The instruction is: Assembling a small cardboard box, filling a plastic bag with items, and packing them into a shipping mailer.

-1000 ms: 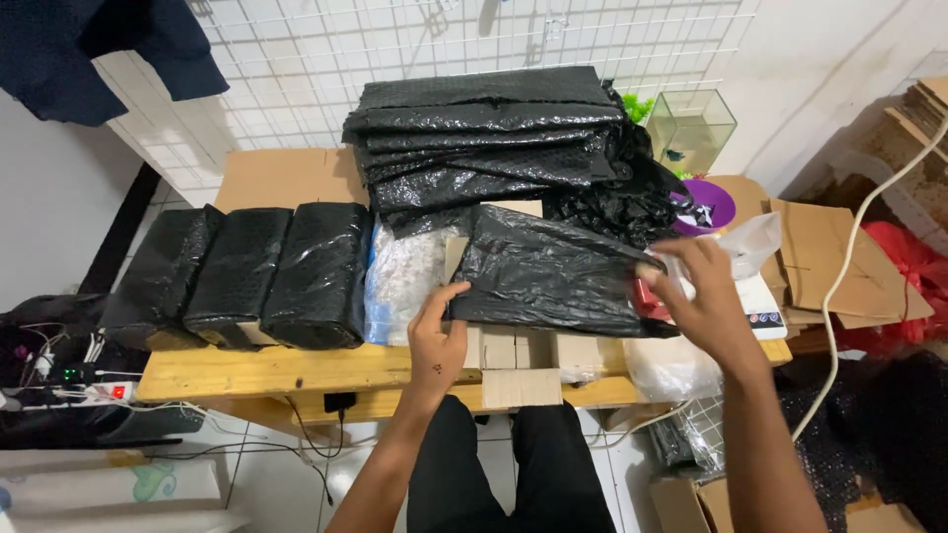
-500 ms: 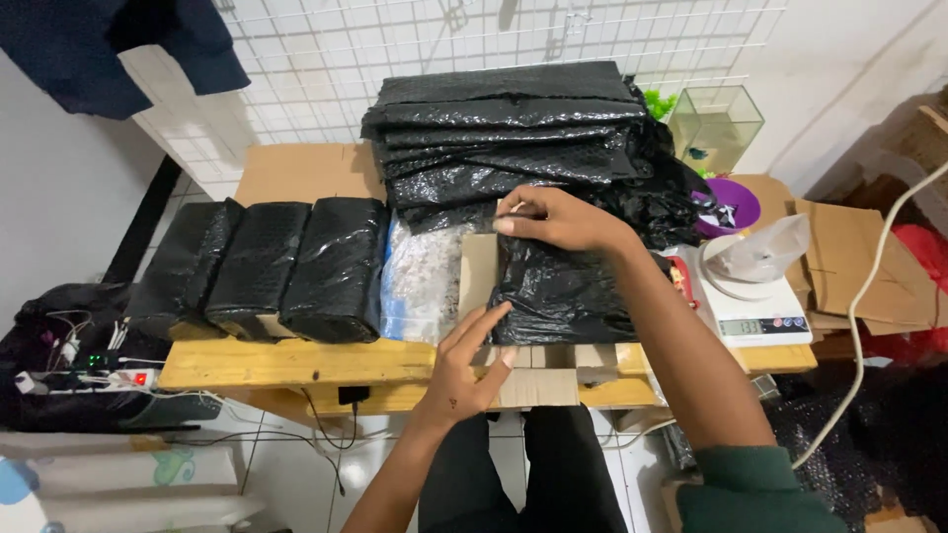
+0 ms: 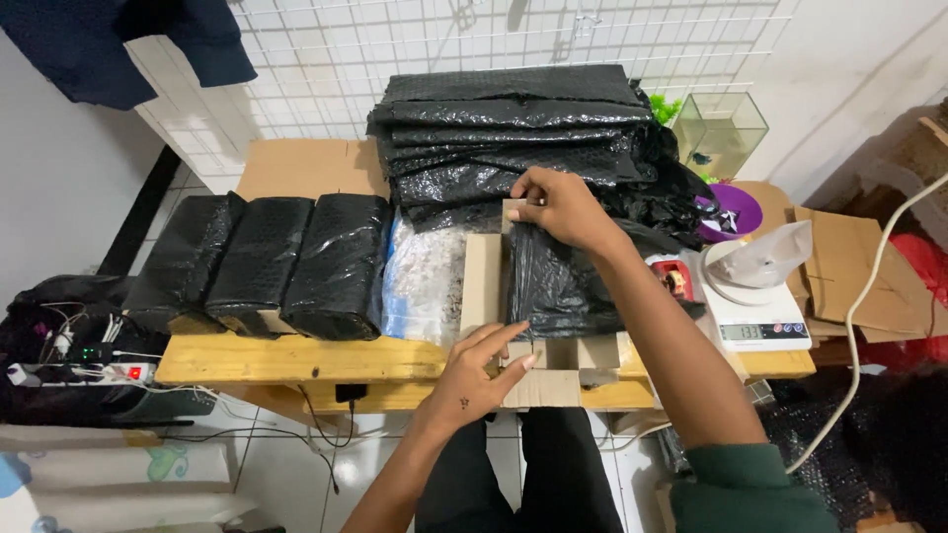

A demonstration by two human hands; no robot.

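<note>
A cardboard box lies on the wooden table, partly covered by a sheet of black bubble wrap. My right hand presses the far edge of that wrap down over the box. My left hand rests with fingers spread at the wrap's near edge, touching the wrap and the box. Behind the box a tall stack of folded black bubble wrap stands on the table.
Three black-wrapped parcels lie in a row at the left, with a clear plastic bag beside the box. A white scale stands at the right. A glass tank and purple dish sit behind it. A power strip lies on the left.
The black wrap, held up in both hands a second ago, has been laid over the box. My right hand moved to its far edge and my left hand to the near edge.
</note>
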